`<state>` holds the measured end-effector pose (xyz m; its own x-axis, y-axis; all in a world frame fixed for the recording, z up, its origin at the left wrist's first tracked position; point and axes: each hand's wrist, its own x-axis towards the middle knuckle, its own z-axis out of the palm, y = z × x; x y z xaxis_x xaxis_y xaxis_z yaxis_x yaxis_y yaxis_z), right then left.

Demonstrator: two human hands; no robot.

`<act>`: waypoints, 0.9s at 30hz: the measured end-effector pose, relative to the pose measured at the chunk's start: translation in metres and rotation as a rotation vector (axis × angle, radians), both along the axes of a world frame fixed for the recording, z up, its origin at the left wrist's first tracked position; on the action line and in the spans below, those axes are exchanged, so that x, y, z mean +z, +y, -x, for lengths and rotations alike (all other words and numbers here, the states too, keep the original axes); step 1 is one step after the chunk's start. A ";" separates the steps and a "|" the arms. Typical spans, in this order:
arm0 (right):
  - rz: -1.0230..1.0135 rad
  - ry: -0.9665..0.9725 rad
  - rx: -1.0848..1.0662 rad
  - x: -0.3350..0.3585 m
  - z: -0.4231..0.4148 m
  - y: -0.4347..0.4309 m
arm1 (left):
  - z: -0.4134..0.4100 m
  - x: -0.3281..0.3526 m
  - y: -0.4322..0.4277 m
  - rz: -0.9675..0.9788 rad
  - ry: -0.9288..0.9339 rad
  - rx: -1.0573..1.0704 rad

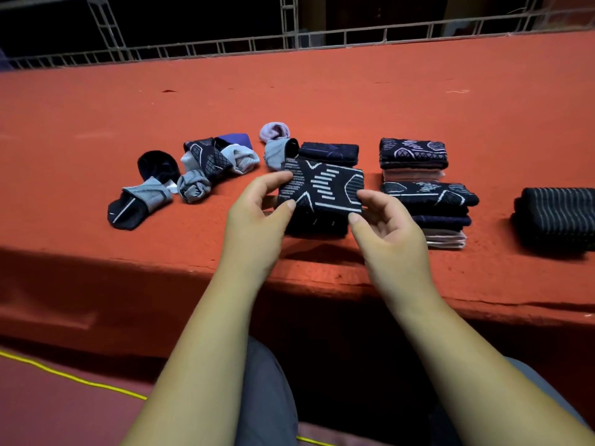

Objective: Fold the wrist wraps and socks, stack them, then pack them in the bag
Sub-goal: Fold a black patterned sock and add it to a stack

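A folded black wrist wrap [322, 189] with white line patterns sits atop a small dark stack [317, 225] near the ledge's front. My left hand [260, 210] pinches its left end and my right hand [383, 220] pinches its right end. To the right stand two stacks of folded wraps, a near one [441, 217] and a far one [413, 159]. Another folded dark wrap [328, 152] lies just behind. Unfolded socks [206, 169] lie in a loose heap to the left, with a black sock [135, 207] nearest the front.
Everything rests on a red ledge [322, 101] whose front edge runs below my hands. A dark striped bundle [557, 217] sits at the far right. A lilac balled sock [273, 132] lies behind. A metal railing [289, 40] backs the ledge. A yellow cord [70, 378] crosses the floor.
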<state>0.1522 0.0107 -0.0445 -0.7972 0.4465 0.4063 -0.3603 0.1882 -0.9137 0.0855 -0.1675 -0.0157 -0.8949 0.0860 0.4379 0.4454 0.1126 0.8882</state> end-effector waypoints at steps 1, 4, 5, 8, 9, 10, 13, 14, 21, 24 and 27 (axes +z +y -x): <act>-0.039 0.005 0.003 0.001 0.006 -0.002 | 0.006 0.004 0.000 0.002 0.014 0.015; -0.206 0.007 -0.069 0.000 0.023 -0.003 | 0.016 0.004 0.001 0.015 0.039 0.071; -0.249 0.003 -0.095 -0.002 0.028 -0.003 | 0.020 -0.002 0.002 0.013 0.034 0.095; -0.349 0.007 -0.131 -0.010 0.040 -0.005 | 0.033 -0.022 0.000 0.050 0.019 0.189; -0.378 0.011 -0.137 -0.013 0.043 -0.005 | 0.036 -0.026 -0.001 0.074 0.021 0.214; -0.401 0.012 -0.144 -0.016 0.045 -0.006 | 0.039 -0.029 -0.002 0.098 0.027 0.231; -0.440 -0.014 -0.167 -0.021 0.050 -0.005 | 0.044 -0.035 -0.003 0.158 0.018 0.243; -0.439 -0.035 -0.170 -0.022 0.051 -0.005 | 0.045 -0.037 -0.003 0.175 0.002 0.232; -0.398 -0.117 -0.173 -0.020 0.046 -0.007 | 0.041 -0.040 -0.008 0.209 -0.068 0.086; -0.351 -0.130 -0.166 -0.014 0.039 -0.009 | 0.038 -0.037 -0.010 0.173 -0.099 0.073; -0.304 -0.134 -0.156 -0.013 0.031 -0.008 | 0.035 -0.031 -0.013 0.149 -0.088 0.094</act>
